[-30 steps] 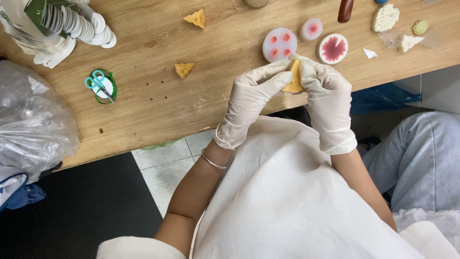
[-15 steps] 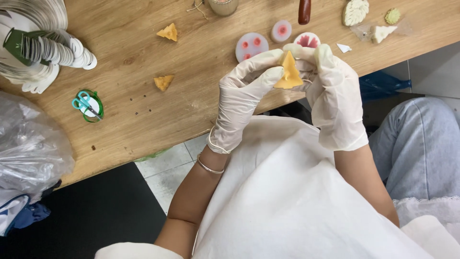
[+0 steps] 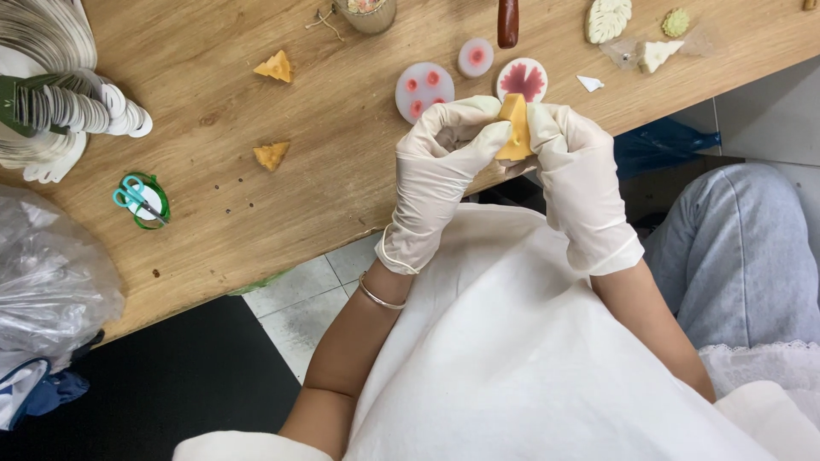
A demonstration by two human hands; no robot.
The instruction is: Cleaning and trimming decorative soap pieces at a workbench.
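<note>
Two yellow cheese-shaped wedges already lie finished on the wooden surface: one wedge toward the far edge, another wedge nearer the middle. A third yellow piece is off the surface and in the gloved hands, so by the look of it the work on this one is under way and not yet done; it has still to be set down with the others.

The piece stands roughly upright just above the near edge, in front of a round red-and-white mould. The left hand curls its fingers closed against the piece's left side, thumb and forefinger pinching it. The right hand closes on the opposite side, fingertips pressed to it. The piece thus sits between both grips, at their tips rather than in a palm, most of its yellow face showing.

Small scissors rest near the left edge, untouched.
</note>
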